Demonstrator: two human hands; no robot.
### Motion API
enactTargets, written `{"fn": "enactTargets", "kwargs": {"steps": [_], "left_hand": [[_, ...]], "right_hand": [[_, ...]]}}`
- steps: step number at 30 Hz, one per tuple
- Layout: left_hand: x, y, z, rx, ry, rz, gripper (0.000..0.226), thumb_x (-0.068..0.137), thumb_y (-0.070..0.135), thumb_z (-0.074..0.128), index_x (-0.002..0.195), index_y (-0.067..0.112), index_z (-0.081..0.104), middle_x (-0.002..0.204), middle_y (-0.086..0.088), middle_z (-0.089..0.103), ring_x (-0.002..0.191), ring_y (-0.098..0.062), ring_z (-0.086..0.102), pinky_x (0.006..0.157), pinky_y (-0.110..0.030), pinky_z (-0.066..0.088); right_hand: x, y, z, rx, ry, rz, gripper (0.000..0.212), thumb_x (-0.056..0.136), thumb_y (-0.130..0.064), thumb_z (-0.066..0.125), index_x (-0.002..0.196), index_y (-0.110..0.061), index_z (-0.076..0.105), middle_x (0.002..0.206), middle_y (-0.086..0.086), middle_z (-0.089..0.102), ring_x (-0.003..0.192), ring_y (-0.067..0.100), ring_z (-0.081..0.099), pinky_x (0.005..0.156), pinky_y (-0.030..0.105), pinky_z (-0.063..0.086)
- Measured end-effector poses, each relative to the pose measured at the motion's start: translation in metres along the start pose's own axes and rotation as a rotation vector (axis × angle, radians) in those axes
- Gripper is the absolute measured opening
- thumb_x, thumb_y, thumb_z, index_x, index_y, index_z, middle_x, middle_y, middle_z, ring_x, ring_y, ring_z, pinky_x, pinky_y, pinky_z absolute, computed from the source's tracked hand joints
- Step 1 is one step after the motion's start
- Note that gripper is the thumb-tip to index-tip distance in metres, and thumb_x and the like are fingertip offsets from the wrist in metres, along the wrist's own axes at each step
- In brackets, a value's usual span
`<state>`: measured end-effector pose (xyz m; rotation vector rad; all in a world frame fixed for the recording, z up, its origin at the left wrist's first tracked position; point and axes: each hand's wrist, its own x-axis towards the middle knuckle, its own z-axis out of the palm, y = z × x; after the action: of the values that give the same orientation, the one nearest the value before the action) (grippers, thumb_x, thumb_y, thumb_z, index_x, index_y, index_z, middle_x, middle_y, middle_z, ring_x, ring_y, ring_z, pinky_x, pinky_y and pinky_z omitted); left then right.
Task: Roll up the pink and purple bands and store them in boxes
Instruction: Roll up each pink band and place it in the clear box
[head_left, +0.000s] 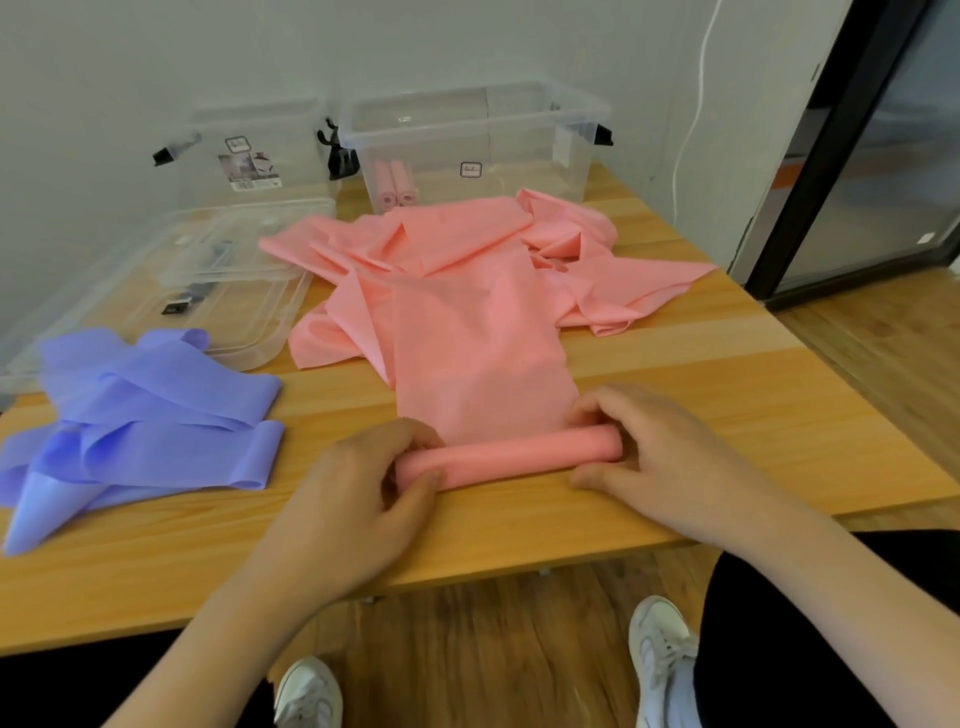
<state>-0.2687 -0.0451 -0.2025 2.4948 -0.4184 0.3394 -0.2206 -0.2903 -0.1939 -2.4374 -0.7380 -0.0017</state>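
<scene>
**Pink band half rolled at the table's near edge**

The pink roll lies crosswise, long axis left to right, its loose tail running away toward the right box. Left hand and right hand each pinch one end. Purple bands lie heaped at left.

Two boxes stand behind the bands, lids left.
</scene>
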Motion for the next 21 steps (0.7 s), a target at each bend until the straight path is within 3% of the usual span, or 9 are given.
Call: {"fn": "enactTargets", "kwargs": {"steps": [4, 6, 7, 10, 12, 15, 19, 21], "left_hand": [[-0.0002, -0.0023, 0.0007, 0.067, -0.019, 0.048, 0.025, 0.075, 0.045, 0.050, 0.093, 0.028, 0.056, 0.086, 0.016, 0.054, 0.079, 0.002, 0.048, 0.073, -0.006, 0.035], [0.0010, -0.0023, 0.0005, 0.057, -0.031, 0.064, 0.025, 0.076, 0.042, 0.050, 0.090, 0.023, 0.061, 0.085, 0.016, 0.054, 0.080, 0.004, 0.047, 0.074, -0.005, 0.034], [0.0011, -0.0019, 0.0000, 0.034, -0.026, 0.060, 0.026, 0.077, 0.041, 0.048, 0.089, 0.022, 0.062, 0.083, 0.016, 0.056, 0.079, 0.004, 0.048, 0.072, -0.005, 0.035], [-0.0008, -0.0004, -0.0019, -0.042, 0.004, -0.012, 0.025, 0.076, 0.046, 0.041, 0.098, 0.040, 0.052, 0.079, 0.017, 0.059, 0.077, 0.000, 0.053, 0.066, -0.011, 0.040], [-0.0024, -0.0013, -0.0015, -0.026, 0.004, -0.005, 0.025, 0.075, 0.050, 0.043, 0.099, 0.045, 0.044, 0.086, 0.019, 0.057, 0.084, 0.001, 0.053, 0.071, -0.011, 0.041], [-0.0027, -0.0022, 0.0005, 0.030, -0.033, 0.026, 0.027, 0.073, 0.052, 0.050, 0.098, 0.043, 0.043, 0.091, 0.024, 0.053, 0.088, 0.004, 0.050, 0.074, -0.006, 0.036], [-0.0010, 0.0000, 0.0010, 0.033, 0.027, 0.040, 0.019, 0.077, 0.041, 0.047, 0.091, 0.030, 0.050, 0.074, 0.021, 0.053, 0.073, 0.006, 0.049, 0.067, -0.004, 0.033], [-0.0006, -0.0006, 0.0011, 0.065, 0.024, 0.071, 0.020, 0.074, 0.039, 0.048, 0.089, 0.027, 0.053, 0.075, 0.018, 0.053, 0.073, 0.004, 0.046, 0.070, -0.011, 0.034]], "right_hand": [[0.0012, -0.0007, 0.0008, 0.051, 0.047, -0.010, 0.013, 0.083, -0.028, 0.062, 0.081, -0.038, 0.055, 0.082, -0.022, 0.053, 0.089, -0.003, 0.045, 0.077, 0.020, 0.029], [0.0016, 0.0015, 0.0017, 0.017, 0.034, -0.013, 0.006, 0.084, -0.031, 0.060, 0.089, -0.034, 0.061, 0.088, -0.023, 0.051, 0.094, -0.004, 0.042, 0.083, 0.022, 0.029], [0.0013, 0.0021, 0.0017, -0.005, 0.026, -0.020, 0.013, 0.082, -0.034, 0.062, 0.095, -0.033, 0.062, 0.094, -0.025, 0.048, 0.098, -0.005, 0.039, 0.087, 0.021, 0.028], [0.0005, 0.0009, -0.0003, -0.019, 0.003, -0.036, 0.032, 0.075, -0.031, 0.071, 0.098, -0.041, 0.051, 0.098, -0.028, 0.044, 0.102, -0.010, 0.037, 0.087, 0.016, 0.027], [0.0005, 0.0005, -0.0004, 0.005, 0.056, -0.023, 0.024, 0.079, -0.025, 0.067, 0.087, -0.040, 0.050, 0.090, -0.025, 0.051, 0.093, -0.006, 0.046, 0.079, 0.018, 0.031], [0.0002, 0.0016, 0.0015, 0.059, 0.102, 0.029, 0.007, 0.087, -0.029, 0.054, 0.086, -0.036, 0.058, 0.088, -0.017, 0.057, 0.089, 0.001, 0.051, 0.077, 0.021, 0.036], [0.0004, 0.0010, 0.0000, -0.004, 0.011, -0.040, 0.027, 0.077, -0.040, 0.065, 0.102, -0.036, 0.055, 0.100, -0.029, 0.046, 0.103, -0.012, 0.037, 0.090, 0.018, 0.028], [0.0014, 0.0009, 0.0006, -0.040, 0.007, -0.058, 0.026, 0.074, -0.036, 0.069, 0.094, -0.037, 0.053, 0.092, -0.030, 0.047, 0.098, -0.014, 0.037, 0.087, 0.022, 0.028]]}}
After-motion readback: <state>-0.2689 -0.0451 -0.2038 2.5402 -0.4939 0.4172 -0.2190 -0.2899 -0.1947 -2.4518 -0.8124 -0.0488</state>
